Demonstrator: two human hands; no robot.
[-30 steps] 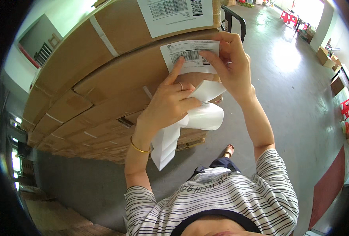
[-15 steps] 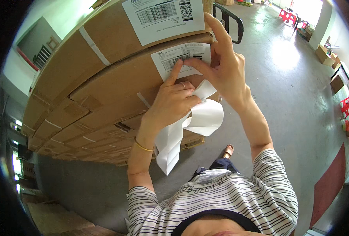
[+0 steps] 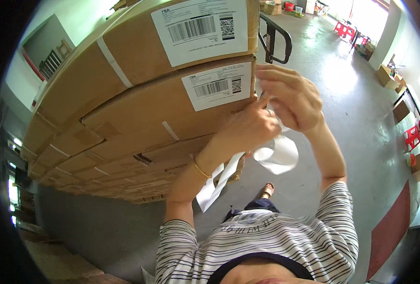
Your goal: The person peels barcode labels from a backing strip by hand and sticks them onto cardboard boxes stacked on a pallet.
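Observation:
A stack of brown cardboard cartons [image 3: 124, 109] fills the left and middle. A white barcode label [image 3: 217, 86] is stuck flat on the side of one carton, below a larger white label [image 3: 200, 28] on the carton above. My left hand [image 3: 250, 130], with a gold bangle on its wrist, and my right hand [image 3: 290, 97] meet just off the carton's right corner. Both pinch a white strip of label backing paper [image 3: 278, 158], which curls under them and trails down past my left forearm.
A black pallet-jack handle [image 3: 277, 38] stands behind the cartons' right edge. Grey concrete floor [image 3: 342, 94] stretches to the right, with red stools [image 3: 412, 137] and small cardboard boxes [image 3: 401, 111] along the far wall. My sandalled foot [image 3: 266, 190] shows below.
Both hands were pressing the smaller label onto the carton; they have come off it to the right, past the carton's corner. The label stays stuck, and the view has shifted.

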